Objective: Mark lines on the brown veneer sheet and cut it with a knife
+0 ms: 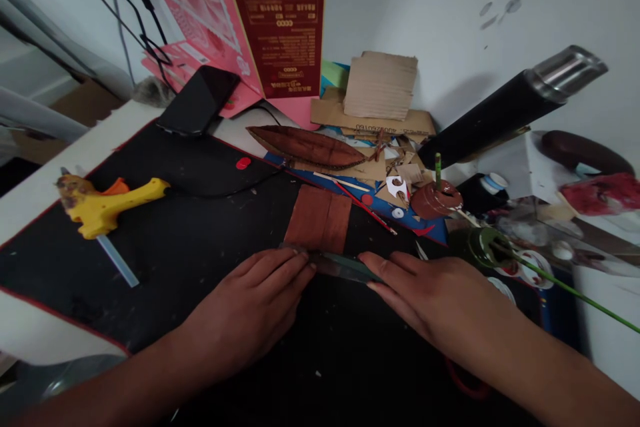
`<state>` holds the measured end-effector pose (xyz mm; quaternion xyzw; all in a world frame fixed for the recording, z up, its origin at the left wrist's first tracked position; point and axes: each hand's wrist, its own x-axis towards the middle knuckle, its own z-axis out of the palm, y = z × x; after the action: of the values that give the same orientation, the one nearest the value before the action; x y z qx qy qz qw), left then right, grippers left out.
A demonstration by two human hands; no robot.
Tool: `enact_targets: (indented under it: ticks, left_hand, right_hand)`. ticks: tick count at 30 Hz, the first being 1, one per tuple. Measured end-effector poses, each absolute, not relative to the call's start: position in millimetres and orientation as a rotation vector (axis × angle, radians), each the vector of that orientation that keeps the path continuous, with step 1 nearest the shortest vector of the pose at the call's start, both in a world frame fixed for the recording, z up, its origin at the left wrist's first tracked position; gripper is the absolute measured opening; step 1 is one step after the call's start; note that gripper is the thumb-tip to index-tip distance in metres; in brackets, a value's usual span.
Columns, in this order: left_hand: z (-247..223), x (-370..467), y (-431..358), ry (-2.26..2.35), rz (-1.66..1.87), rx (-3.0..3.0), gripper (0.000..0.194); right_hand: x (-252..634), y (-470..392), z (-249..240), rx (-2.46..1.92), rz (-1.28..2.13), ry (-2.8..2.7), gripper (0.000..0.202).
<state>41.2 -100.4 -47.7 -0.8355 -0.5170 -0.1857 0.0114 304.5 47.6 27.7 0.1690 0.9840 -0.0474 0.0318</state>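
A brown-painted piece of cardboard [319, 217] with a lengthwise crease lies on the black mat. Across its near edge runs a clear, greenish ruler-like strip [345, 267]. My left hand [260, 300] is closed at the strip's left end, fingers together and pressed down over the cardboard's near left corner. Thumb and fingers of my right hand [425, 290] pinch the strip's right end. A red pencil [367, 207] lies just beyond the cardboard. Behind it rests a brown boat-shaped cardboard piece [307, 147]. My fingers hide both ends of the strip.
At left on the mat [200, 240] lies a yellow glue gun [105, 203] with a glue stick in it. A black phone [199, 100] leans near a pink and red box [280, 20]. Paint jars [435, 199], cardboard scraps [380, 87] and a tilted black thermos [505, 107] crowd the right.
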Motion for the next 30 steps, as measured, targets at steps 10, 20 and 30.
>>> enact_targets:
  ticks: [10,20,30]
  left_hand:
    - [-49,41,-100,-1.613,-0.583,-2.613,0.037]
    - [-49,42,-98,-1.599,-0.581,-2.609,0.038]
    - [-50,41,-100,-1.606,-0.584,-2.620,0.038]
  right_hand:
    - [310,50,29,0.525,-0.169,3.002,0.040]
    - [300,49,30,0.514,-0.112,2.998,0.029]
    - [313,48,31,0.523,-0.050,2.943,0.034]
